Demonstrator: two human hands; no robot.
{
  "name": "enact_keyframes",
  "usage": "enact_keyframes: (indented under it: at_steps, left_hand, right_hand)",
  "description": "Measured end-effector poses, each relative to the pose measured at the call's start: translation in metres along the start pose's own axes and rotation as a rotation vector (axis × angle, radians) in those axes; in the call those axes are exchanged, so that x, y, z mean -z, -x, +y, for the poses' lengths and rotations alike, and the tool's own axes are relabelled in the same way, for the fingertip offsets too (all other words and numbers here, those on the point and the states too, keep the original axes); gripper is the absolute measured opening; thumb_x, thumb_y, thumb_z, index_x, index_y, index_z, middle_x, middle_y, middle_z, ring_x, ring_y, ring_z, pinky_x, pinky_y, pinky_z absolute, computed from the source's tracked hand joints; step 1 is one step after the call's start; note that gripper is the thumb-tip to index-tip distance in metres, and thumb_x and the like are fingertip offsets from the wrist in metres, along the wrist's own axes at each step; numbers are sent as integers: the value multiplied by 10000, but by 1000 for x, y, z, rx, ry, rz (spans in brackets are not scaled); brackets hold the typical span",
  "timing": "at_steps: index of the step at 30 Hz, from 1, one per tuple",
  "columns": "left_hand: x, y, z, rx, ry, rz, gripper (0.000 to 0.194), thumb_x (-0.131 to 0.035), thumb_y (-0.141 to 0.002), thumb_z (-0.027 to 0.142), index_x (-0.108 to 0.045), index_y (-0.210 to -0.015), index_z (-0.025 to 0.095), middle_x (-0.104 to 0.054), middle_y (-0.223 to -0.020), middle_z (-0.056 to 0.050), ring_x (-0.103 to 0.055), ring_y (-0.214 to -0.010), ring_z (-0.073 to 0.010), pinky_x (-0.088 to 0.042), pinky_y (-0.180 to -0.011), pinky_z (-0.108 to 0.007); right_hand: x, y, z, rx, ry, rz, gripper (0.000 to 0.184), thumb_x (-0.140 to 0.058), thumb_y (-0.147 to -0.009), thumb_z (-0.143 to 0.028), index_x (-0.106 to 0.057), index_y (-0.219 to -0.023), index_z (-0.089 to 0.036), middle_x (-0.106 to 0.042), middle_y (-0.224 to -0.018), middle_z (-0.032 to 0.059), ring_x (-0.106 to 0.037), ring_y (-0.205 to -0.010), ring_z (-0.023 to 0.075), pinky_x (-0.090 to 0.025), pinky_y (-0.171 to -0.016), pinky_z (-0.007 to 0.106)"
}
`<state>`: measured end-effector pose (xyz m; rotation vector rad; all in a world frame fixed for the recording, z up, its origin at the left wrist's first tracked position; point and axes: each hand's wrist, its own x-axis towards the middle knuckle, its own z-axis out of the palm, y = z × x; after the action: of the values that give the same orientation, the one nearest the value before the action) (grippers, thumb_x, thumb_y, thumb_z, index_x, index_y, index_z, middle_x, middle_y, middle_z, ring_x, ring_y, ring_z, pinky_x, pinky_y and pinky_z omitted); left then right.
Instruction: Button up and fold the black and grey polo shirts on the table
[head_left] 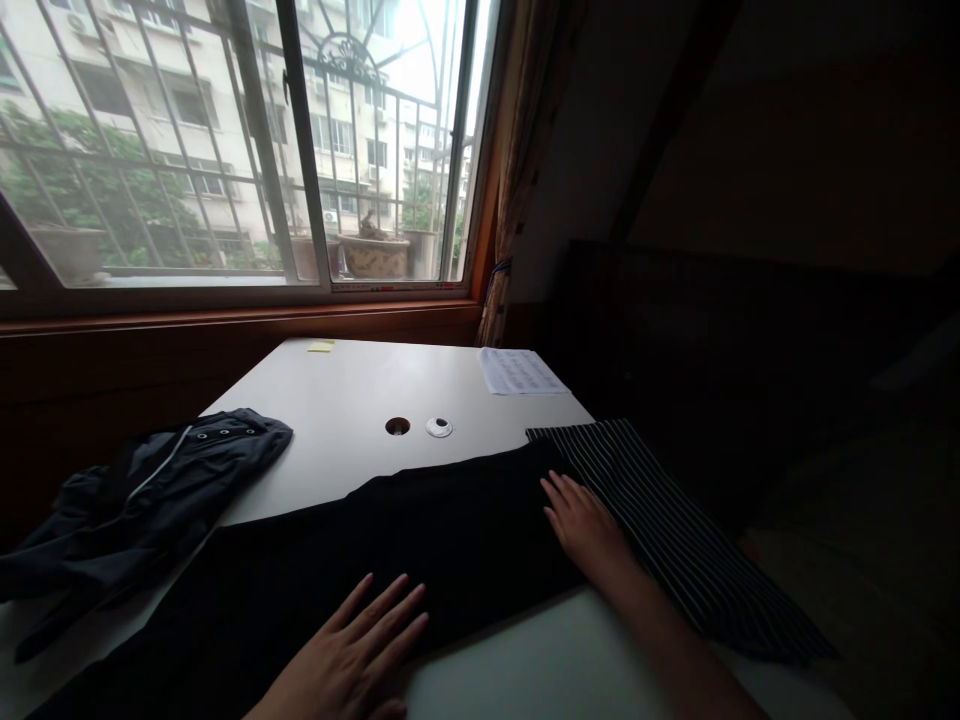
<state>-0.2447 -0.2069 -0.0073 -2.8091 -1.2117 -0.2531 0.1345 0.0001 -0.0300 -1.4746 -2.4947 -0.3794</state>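
The black garment [450, 530], maybe trousers, lies flat and long on the white table [337, 385], right in front of the person. Its long way runs on a slant, from the near left up to the far right. The right hand [589, 525] is spread open on top of it, close to its far right end. The left hand [356, 655] is open too, with its fingers laid out over the near edge, about the middle of the long shape. Neither hand looks like it is pinching the cloth. So the right hand is nearer to the far right end, and the left hand is nearer to the long part that goes off to the left. Just past the right end is a striped garment [675, 520], so close that the two seem to touch, and the right arm runs along beside it. On the left, a dark jacket-like garment [172, 480] with shiny rings lies in a heap close to the black one, and it may crowd that side. Past the far edge are a round hole [397, 427] and a small white disc [439, 428]. Further back are a printed paper [521, 371] on the right and a yellow note [321, 346] on the left, near the window [375, 150]
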Motion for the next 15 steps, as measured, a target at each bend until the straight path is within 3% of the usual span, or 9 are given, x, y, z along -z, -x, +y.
enact_keyframes:
  at_steps: [5,8,12,15]
  left_hand:
    - [26,23,-8,3,25,-37,784,-556,-968,503,-117,-1590,318,-359,-1571,-1,-468,-1396,-233,-442,-1126,-330]
    - [38,41,-20,-2,24,-41,721,-541,-981,483,-157,-1579,357,-411,-1536,21,-513,-1357,-211,-479,-1089,-300]
    - [36,80,-50,142,-46,-4,639,-544,-986,448,-244,-1548,407,-447,-1520,52,-519,-1352,-219,-500,-1068,-326]
    - [24,122,-75,305,-130,38,567,-539,-971,506,-358,-1503,425,-461,-1518,56,-514,-1358,-245,-512,-1054,-379]
  right_hand:
    - [16,17,26,-172,81,-1,463,-490,-979,-356,-543,-1405,-183,-633,-1297,172,-603,-1108,350,-510,-865,475]
    - [24,16,41,-307,6,-71,547,-581,-924,-432,-544,-1382,-134,-682,-1152,176,-628,-1037,345,-494,-885,452]
    - [30,7,56,-564,-222,-285,554,-635,-865,-470,-609,-1277,-101,-717,-1118,170,-649,-1078,342,-493,-898,406]
    - [34,4,60,-613,-375,-345,443,-641,-850,-438,-684,-1132,-99,-733,-1101,173,-681,-1055,318,-500,-880,371]
